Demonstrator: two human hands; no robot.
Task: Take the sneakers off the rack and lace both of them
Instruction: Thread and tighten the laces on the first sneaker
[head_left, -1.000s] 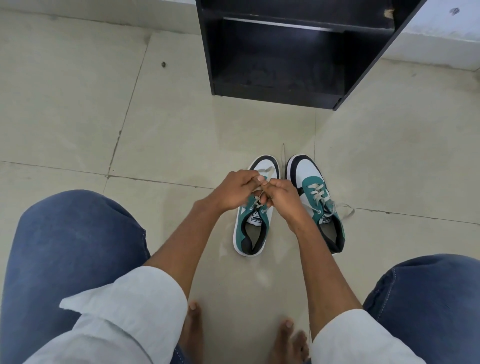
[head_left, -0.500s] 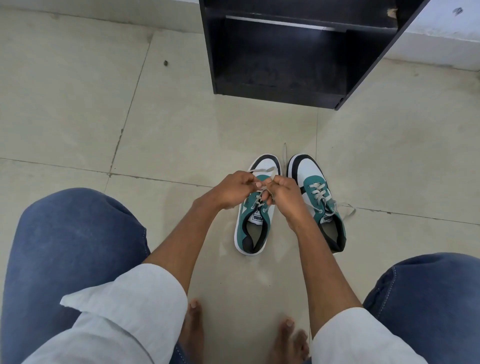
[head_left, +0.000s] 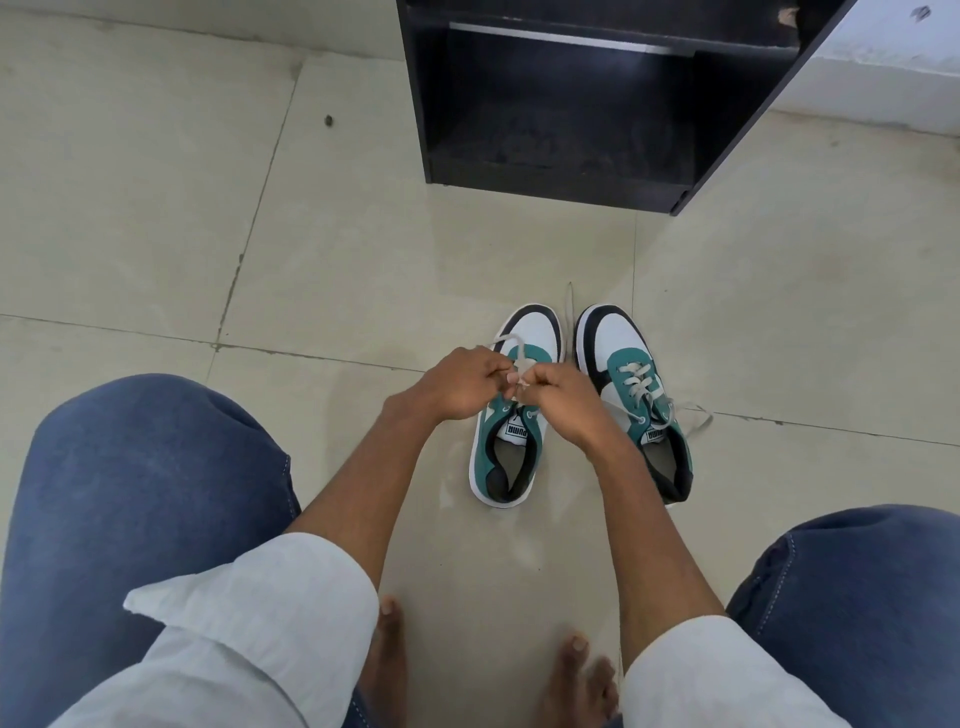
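Observation:
Two teal, white and black sneakers stand side by side on the tiled floor, toes pointing away from me. Over the left sneaker (head_left: 506, 452) my left hand (head_left: 460, 384) and my right hand (head_left: 563, 397) meet, each pinching the pale lace (head_left: 511, 345), which loops up above the shoe's tongue. The right sneaker (head_left: 636, 395) has its lace crossed through the eyelets, with loose ends trailing on the floor to its right. My hands hide the middle of the left sneaker.
A black open rack (head_left: 571, 98) stands on the floor straight ahead, its lower shelf bare. My knees in blue jeans (head_left: 145, 493) frame both sides, and my bare feet (head_left: 576, 670) rest near the bottom. A white wall base runs at top right.
My hands have lifted slightly and pulled a loop of lace up above the left sneaker. The sneakers stay in place.

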